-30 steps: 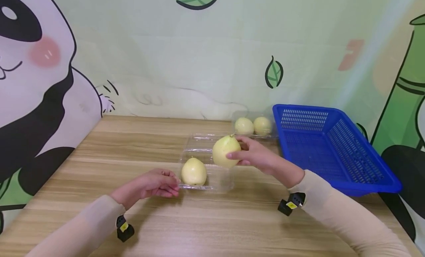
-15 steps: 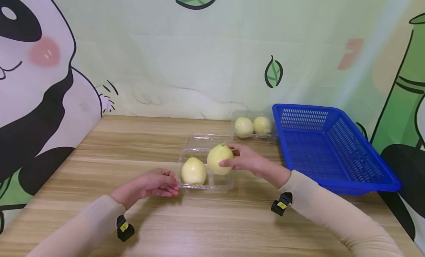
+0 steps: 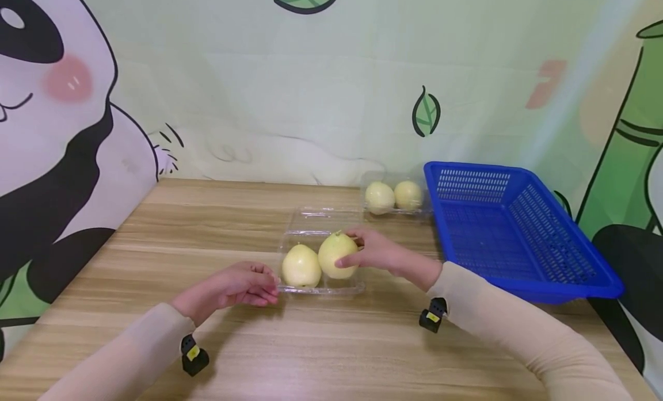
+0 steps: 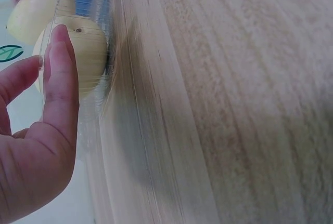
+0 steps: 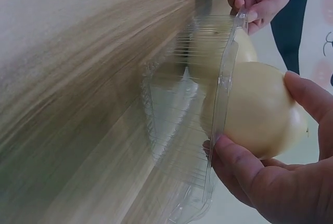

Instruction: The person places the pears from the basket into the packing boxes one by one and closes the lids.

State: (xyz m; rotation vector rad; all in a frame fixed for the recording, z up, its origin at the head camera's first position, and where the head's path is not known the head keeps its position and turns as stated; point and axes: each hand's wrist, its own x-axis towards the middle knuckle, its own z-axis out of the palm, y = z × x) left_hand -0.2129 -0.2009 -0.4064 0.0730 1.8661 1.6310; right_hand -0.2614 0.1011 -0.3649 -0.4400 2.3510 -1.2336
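A clear plastic clamshell box (image 3: 346,289) lies on the wooden table with its lid folded back. My left hand (image 3: 243,286) pinches the box's front left corner between thumb and finger; the right wrist view shows this pinch at the rim. One yellow-green pear (image 3: 300,267) sits in the left half of the box. Beside it, my right hand (image 3: 377,252) grips a second pear (image 3: 334,256) from its right side, stem up. In the right wrist view this gripped pear (image 5: 260,109) is partly below the rim, with fingertips right at the box's edge.
Behind, near the wall, stands another clear box holding two pears (image 3: 380,198). A blue plastic basket (image 3: 450,240) with slotted sides takes up the right of the table (image 3: 331,349). A printed cloth with a panda hangs at the back.
My right hand has lowered the pear and moved it left and toward me, into the box's right half beside the other pear. The left hand has stayed at the box's corner.
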